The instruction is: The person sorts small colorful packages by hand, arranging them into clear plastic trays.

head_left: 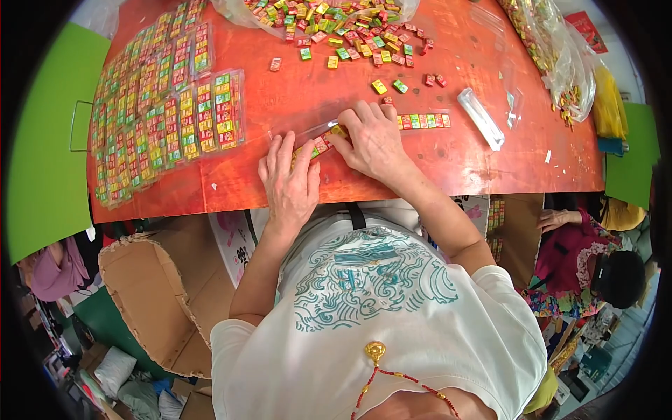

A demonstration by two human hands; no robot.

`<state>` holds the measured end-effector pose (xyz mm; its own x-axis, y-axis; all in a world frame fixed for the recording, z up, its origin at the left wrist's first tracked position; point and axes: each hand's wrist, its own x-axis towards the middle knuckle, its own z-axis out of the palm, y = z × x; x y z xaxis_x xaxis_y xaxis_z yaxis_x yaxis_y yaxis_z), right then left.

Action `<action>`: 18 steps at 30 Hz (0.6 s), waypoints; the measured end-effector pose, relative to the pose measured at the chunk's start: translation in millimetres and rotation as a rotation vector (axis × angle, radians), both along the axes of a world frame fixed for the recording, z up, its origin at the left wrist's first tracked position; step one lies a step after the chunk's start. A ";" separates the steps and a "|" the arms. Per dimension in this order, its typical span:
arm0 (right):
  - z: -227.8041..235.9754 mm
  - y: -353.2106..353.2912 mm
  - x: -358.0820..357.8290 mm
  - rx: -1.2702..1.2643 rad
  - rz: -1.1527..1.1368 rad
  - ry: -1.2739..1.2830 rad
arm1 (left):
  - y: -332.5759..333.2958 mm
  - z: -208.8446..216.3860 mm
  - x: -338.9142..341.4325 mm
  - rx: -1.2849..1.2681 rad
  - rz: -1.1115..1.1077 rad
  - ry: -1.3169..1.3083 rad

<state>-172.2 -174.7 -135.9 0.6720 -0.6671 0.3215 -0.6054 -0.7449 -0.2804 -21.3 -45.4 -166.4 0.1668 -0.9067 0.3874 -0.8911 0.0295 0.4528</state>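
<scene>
Working just inside the near edge of the red desk (504,171), with that edge at six o'clock! Showing a strip of red surface at nine, between the hands and the packed rows of small boxes (147,115), and a wider stretch at three, dotted with white scraps (548,157). Crowded at twelve by a heap of loose little boxes (336,28), hemmed in at two by a bulging clear bag (560,56).

Over to the hands! Pointing toward one o'clock with the left hand (289,185), back upward, fingers loosely spread. Angling toward half past ten with the right hand (374,143), fingers bent, thumb drawn in narrow near the fingers; cannot tell how firmly gripped.

And right between them, a row of boxes in a clear tray (320,145), tilted from eight to two o'clock! Touched by left fingers at the lower end, partly covered by the right hand at the upper. Just beyond the right hand, between two and three, another filled row (423,121), then a clear plastic tray (481,120).
</scene>
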 end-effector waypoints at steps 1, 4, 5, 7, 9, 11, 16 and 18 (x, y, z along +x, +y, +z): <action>0.3 1.2 -1.1 0.002 0.001 0.002 | 1.6 0.4 0.3 0.002 0.001 0.002; 0.9 0.8 -15.7 0.071 -0.021 -0.062 | 2.3 5.6 -1.6 0.008 0.003 -0.035; -2.4 1.2 -23.2 0.062 -0.002 -0.079 | -0.1 10.6 -3.6 0.014 -0.023 -0.074; -5.7 4.5 -29.2 0.045 0.009 -0.092 | -6.2 12.5 -6.2 0.011 -0.056 -0.111; -6.3 12.5 -26.6 -0.057 0.099 -0.033 | -15.9 10.3 -8.3 0.021 -0.087 -0.151; -12.4 23.8 -27.9 -0.032 0.168 -0.006 | -21.8 12.4 -10.0 0.053 -0.117 -0.195; -3.5 17.7 -50.1 -0.049 0.115 -0.050 | -22.5 2.4 -8.5 0.088 -0.161 -0.266; -0.5 -0.4 -55.4 -0.108 -0.063 -0.080 | -20.1 1.2 -6.5 0.110 -0.135 -0.228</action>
<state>-227.5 -175.1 -136.4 0.5994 -0.6654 0.4448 -0.6304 -0.7349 -0.2500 -27.7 -65.5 -165.2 -0.0386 -0.9535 0.2988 -0.9615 0.1169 0.2487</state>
